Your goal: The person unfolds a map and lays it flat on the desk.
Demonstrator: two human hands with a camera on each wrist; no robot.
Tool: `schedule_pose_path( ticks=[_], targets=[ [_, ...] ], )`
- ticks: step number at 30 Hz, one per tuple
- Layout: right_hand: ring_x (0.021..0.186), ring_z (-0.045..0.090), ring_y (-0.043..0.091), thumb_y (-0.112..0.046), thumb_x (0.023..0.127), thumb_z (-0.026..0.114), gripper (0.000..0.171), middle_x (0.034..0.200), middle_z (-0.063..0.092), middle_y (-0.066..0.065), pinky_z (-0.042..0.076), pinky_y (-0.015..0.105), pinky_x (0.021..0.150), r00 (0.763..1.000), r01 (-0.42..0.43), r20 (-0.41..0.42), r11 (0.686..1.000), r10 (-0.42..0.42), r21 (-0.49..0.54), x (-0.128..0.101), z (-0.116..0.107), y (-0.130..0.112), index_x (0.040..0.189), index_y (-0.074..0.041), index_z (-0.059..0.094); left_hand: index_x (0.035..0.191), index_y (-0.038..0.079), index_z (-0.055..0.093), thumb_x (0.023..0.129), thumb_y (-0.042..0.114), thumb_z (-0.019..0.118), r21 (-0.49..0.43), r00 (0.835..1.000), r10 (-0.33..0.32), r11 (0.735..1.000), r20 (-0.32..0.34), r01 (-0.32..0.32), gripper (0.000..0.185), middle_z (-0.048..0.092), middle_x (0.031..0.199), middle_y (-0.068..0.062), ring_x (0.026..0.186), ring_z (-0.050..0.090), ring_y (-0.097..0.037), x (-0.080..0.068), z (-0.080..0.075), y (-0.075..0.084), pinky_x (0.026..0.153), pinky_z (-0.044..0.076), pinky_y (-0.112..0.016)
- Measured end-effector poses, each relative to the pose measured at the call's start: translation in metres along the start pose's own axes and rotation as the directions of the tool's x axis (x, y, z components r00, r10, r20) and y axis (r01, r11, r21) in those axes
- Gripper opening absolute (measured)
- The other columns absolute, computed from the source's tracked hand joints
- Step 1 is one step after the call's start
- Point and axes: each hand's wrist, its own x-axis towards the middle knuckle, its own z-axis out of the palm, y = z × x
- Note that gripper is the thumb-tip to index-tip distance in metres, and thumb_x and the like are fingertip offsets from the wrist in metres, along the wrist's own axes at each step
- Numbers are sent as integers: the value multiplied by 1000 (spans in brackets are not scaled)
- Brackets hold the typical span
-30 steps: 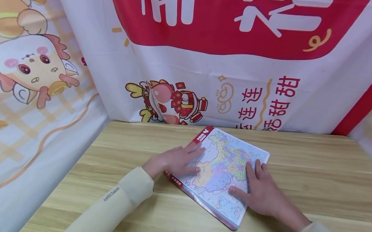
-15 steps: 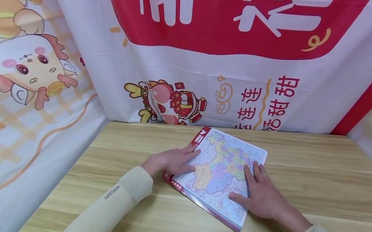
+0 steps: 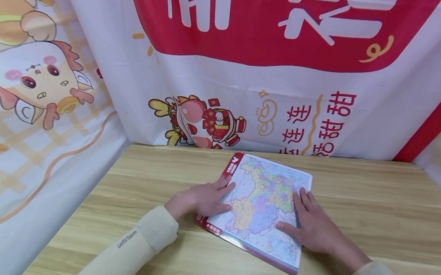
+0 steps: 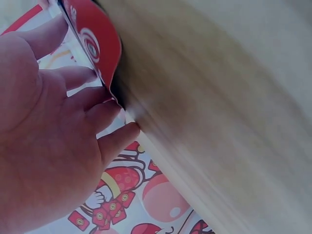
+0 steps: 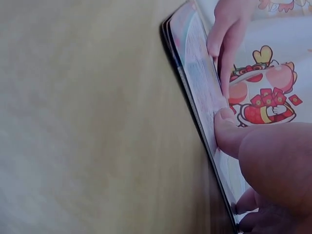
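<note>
A flat map board (image 3: 262,201) with a red left border lies on the wooden table (image 3: 369,201). My left hand (image 3: 203,198) rests flat on its left edge with fingers straight. My right hand (image 3: 309,225) presses flat on its right part, thumb spread toward the middle. In the left wrist view the left hand's fingers (image 4: 92,100) touch the board's red corner (image 4: 95,44). Seen from the right wrist, the thumb (image 5: 234,134) lies on the board (image 5: 195,83) near its edge, and the other hand's fingers (image 5: 226,39) show at the far end.
A printed cloth banner (image 3: 245,73) with red characters and cartoon figures hangs along the table's back edge. Another cartoon cloth (image 3: 41,105) covers the left side. Bare wood lies on both sides of the board.
The board has turned clockwise under both hands, its far corner swinging left and its near corner right. Both hands stayed flat on it.
</note>
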Motion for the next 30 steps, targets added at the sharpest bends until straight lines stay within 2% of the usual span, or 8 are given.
schedule_pose_path(
  ticks=[7, 17, 25, 30],
  targets=[
    [157, 12, 62, -73, 95, 61, 114, 172, 13, 37, 26, 77, 122, 999, -9, 44, 1000, 8, 20, 9, -8, 5, 163, 11, 24, 172, 25, 19, 104, 55, 59, 49, 1000, -4, 999, -8, 5, 84, 10, 182, -1, 167, 22, -24, -9, 3, 7, 131, 34, -45],
    [159, 7, 60, -70, 94, 65, 114, 174, 8, 33, 19, 78, 123, 992, -61, 114, 996, 54, 64, 17, -12, 5, 166, 6, 20, 171, 24, 22, 102, 56, 62, 72, 1000, -10, 997, -12, 11, 86, 11, 182, -2, 167, 22, -24, -16, 7, 12, 130, 36, -47],
    [159, 6, 61, -70, 94, 65, 114, 174, 8, 33, 19, 78, 123, 993, -54, 107, 995, 44, 90, 17, -12, 8, 166, 5, 21, 171, 23, 24, 102, 54, 63, 44, 1000, -7, 999, -4, 7, 85, 10, 182, -4, 167, 22, -25, -18, 2, 13, 130, 36, -46],
    [159, 8, 61, -71, 93, 66, 114, 174, 10, 34, 21, 78, 122, 995, -49, 85, 995, 42, 84, 15, -12, 7, 166, 5, 22, 171, 24, 22, 102, 52, 63, 17, 1000, 7, 1000, -14, -7, 85, 9, 182, -4, 167, 22, -26, -12, -4, 12, 130, 36, -48]
  ],
)
